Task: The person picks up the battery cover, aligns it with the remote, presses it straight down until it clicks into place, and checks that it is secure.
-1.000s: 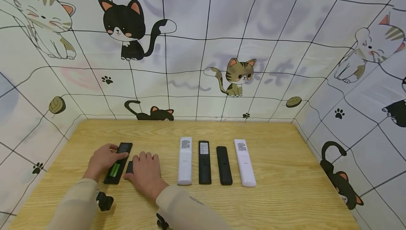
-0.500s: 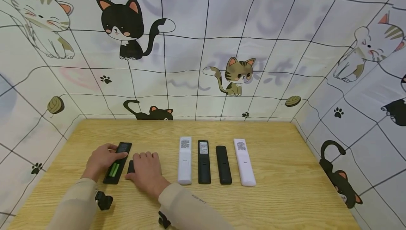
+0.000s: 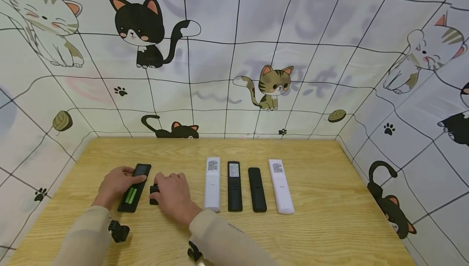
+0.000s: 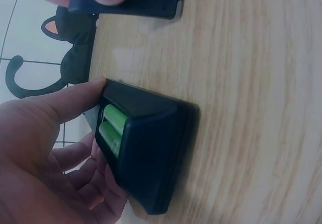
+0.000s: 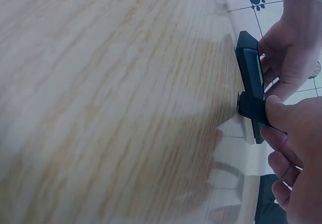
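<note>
My left hand (image 3: 115, 184) grips a black remote control (image 3: 127, 205) that lies back side up on the table at the left. Thumb and fingers hold its two long sides. In its uncovered battery compartment sit two green batteries (image 4: 113, 126), side by side. Just to the right, my right hand (image 3: 174, 194) pinches a small black battery cover (image 5: 251, 106) between thumb and fingers. In the left wrist view the cover shows a small tab at its edge, and wood shows between it and the remote.
Right of my hands, a row of remotes lies back side up on the wooden table (image 3: 329, 233): a white remote (image 3: 212, 188), a long black remote (image 3: 235, 192), a shorter black remote (image 3: 258, 192) and another white remote (image 3: 282, 190). A cat-printed cloth (image 3: 216, 62) stands behind.
My right hand has shifted slightly right and lifted the battery cover, turning it so more of it shows. My left hand stays on the remote control.
</note>
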`<action>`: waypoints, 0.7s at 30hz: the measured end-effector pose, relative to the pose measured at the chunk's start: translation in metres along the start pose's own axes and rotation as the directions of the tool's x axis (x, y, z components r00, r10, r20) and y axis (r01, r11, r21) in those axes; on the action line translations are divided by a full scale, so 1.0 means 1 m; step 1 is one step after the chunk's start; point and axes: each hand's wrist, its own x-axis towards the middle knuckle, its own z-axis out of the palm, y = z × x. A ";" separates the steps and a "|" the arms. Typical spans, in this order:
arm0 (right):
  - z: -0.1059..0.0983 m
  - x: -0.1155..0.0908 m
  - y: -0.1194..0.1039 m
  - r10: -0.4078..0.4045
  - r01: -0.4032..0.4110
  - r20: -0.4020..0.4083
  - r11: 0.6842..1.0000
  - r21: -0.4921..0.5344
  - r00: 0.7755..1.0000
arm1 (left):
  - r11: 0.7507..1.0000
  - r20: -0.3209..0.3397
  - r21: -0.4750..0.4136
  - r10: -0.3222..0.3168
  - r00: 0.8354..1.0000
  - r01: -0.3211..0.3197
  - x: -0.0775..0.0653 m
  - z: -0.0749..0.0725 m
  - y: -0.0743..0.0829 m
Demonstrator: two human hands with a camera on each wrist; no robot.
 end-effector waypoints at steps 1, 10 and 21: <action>-0.001 0.000 0.001 -0.002 0.002 -0.003 1.000 0.001 1.000 | 1.000 0.001 -0.001 0.002 1.000 -0.002 0.000 0.000 0.000; -0.010 -0.005 0.009 -0.028 0.028 -0.032 0.999 0.019 0.999 | 0.999 0.006 -0.051 -0.011 1.000 0.011 0.004 0.003 0.001; -0.033 -0.017 0.021 -0.083 0.082 -0.069 0.997 -0.009 0.994 | 0.994 0.018 -0.106 0.024 1.000 -0.022 0.008 0.008 0.005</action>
